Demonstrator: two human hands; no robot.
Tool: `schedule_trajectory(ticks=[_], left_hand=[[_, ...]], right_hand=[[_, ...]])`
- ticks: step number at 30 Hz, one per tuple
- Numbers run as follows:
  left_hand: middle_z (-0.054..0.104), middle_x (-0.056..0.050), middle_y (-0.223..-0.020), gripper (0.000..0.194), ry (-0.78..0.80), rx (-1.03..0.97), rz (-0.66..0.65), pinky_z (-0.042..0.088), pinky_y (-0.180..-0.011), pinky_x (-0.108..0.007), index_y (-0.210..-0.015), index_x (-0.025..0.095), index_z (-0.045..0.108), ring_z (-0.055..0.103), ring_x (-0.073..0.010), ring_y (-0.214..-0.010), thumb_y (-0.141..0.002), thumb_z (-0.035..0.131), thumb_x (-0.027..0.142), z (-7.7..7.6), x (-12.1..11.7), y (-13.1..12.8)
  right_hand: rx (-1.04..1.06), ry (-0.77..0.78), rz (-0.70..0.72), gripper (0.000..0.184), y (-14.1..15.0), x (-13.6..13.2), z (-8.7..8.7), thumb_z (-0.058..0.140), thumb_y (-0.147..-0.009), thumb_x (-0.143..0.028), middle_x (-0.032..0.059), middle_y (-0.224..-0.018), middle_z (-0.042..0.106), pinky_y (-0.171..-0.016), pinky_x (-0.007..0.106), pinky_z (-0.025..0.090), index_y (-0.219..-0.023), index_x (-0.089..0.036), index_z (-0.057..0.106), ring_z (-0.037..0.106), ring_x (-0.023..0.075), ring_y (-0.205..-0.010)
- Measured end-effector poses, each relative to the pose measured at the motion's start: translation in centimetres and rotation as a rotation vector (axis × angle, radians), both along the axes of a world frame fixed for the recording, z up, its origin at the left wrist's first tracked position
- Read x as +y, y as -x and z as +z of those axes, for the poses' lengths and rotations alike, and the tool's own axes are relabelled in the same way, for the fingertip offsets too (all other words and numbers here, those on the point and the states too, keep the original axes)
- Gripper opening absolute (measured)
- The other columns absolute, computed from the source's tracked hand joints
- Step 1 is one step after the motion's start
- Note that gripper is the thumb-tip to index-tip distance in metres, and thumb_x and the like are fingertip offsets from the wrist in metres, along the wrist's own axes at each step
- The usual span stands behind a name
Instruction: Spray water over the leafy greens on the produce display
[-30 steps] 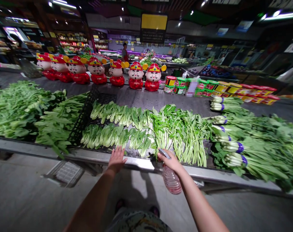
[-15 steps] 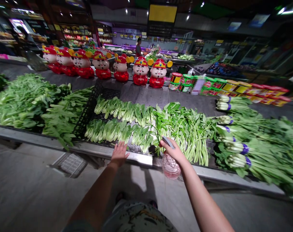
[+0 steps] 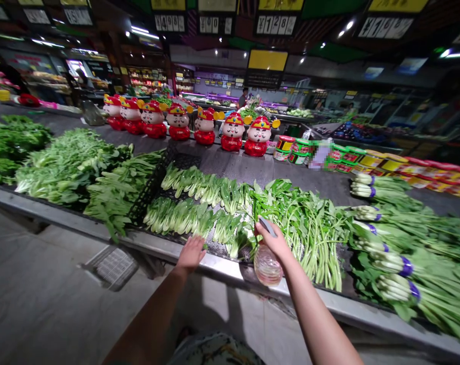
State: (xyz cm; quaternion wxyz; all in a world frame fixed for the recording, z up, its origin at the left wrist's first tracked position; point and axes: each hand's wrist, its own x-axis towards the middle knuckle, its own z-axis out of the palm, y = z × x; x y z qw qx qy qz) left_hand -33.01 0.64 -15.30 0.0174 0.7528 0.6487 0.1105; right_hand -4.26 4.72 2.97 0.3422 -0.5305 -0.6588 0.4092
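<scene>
Currently, my right hand [image 3: 277,244] clamps the spray bottle [image 3: 268,266] by its top; my left hand [image 3: 192,252], fingers extended, lies left, beside the near bok choy row [image 3: 177,215].

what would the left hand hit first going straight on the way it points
The left hand would likely meet the front row of pale-stemmed greens; whether it already touches them is hard to tell.

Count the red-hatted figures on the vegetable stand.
7 red-hatted figures, in one row along the back of the stand: the rightmost beside the stacked tubs, six lined up leftward. Others could be hidden behind.
</scene>
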Motion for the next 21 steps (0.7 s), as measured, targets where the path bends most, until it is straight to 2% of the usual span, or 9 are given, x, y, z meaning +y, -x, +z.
schedule_trajectory(ticks=[4,7,10,15,21], left_hand=[[0.044,-0.012,-0.140,0.050,-0.009,0.033,0.066,0.020,-0.112,-0.043,-0.131,0.013,0.045,0.030,-0.0243,-0.135,-0.090,0.033,0.039,0.8,0.3,1.2],[0.043,-0.012,-0.141,0.051,-0.028,0.060,0.123,0.020,-0.111,-0.045,-0.130,0.013,0.046,0.029,-0.0256,-0.135,-0.090,0.033,0.041,0.9,0.5,2.4],[0.043,-0.013,-0.141,0.051,-0.045,0.083,0.171,0.020,-0.111,-0.047,-0.131,0.014,0.046,0.028,-0.0267,-0.135,-0.090,0.033,0.041,0.5,0.6,3.6],[0.044,-0.012,-0.140,0.051,0.001,0.098,0.186,0.021,-0.111,-0.045,-0.130,0.014,0.047,0.029,-0.0263,-0.135,-0.090,0.034,0.041,-0.4,0.4,4.8],[0.048,-0.010,-0.137,0.048,-0.059,0.076,0.173,0.022,-0.111,-0.045,-0.128,0.015,0.050,0.032,-0.0260,-0.134,-0.090,0.034,0.041,-1.5,0.4,5.1]], right_hand=[[-0.033,-0.126,0.023,0.033,1.0,1.3,1.8,0.048,-0.081,-0.053,0.0069,-0.082,0.066,-0.074,0.039,0.050,-0.076,-0.024,0.063,0.062,0.0229,-0.079],[-0.014,-0.118,0.007,0.032,1.8,1.7,2.0,0.048,-0.081,-0.052,0.0075,-0.082,0.066,-0.066,0.037,0.052,-0.076,-0.023,0.061,0.062,0.0221,-0.075],[0.017,-0.066,-0.021,0.030,2.5,1.8,1.4,0.049,-0.080,-0.052,0.0073,-0.078,0.064,-0.056,0.034,0.051,-0.075,-0.024,0.058,0.061,0.0213,-0.069],[-0.005,-0.038,0.004,0.033,2.9,1.9,0.4,0.049,-0.079,-0.054,0.0019,-0.060,0.059,-0.054,0.035,0.050,-0.066,-0.023,0.054,0.056,0.0174,-0.054],[0.009,-0.052,0.022,0.031,3.6,2.1,1.6,0.049,-0.080,-0.052,0.0048,-0.074,0.066,-0.057,0.034,0.051,-0.074,-0.023,0.059,0.062,0.0203,-0.068]])
